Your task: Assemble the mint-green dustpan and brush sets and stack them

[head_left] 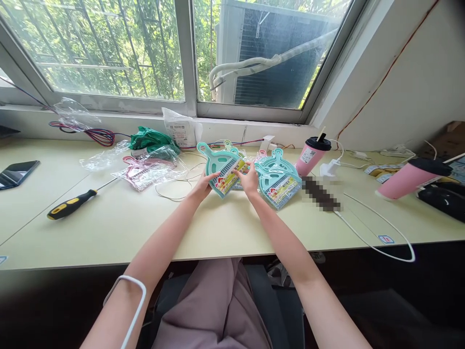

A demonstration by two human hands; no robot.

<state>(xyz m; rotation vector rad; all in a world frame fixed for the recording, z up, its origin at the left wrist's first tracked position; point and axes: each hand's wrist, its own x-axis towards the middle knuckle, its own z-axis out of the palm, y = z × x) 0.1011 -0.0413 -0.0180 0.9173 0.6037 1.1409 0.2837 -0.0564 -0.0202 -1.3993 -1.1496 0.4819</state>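
Observation:
Both hands hold a small teal dustpan (215,164) with a ring-ended handle and a yellow printed label across its lower part. My left hand (204,186) grips its lower left edge, thumb on the front. At its right edge, my right hand (248,180) has fingers closed on the label's corner. Just right of that hand lies another teal dustpan (279,169) in clear wrapping, with a similar label. Behind the held one, a pale green handle (228,144) and a pink handle (262,153) show in part; the rest of them is hidden.
Left lie a wrapped pink item (145,169), a green plastic bag (150,139), a screwdriver (72,204) and a phone (18,174). To the right are pink cups (309,157), a blurred-out object (321,194) and a white cable (378,245). A window (191,58) stands behind.

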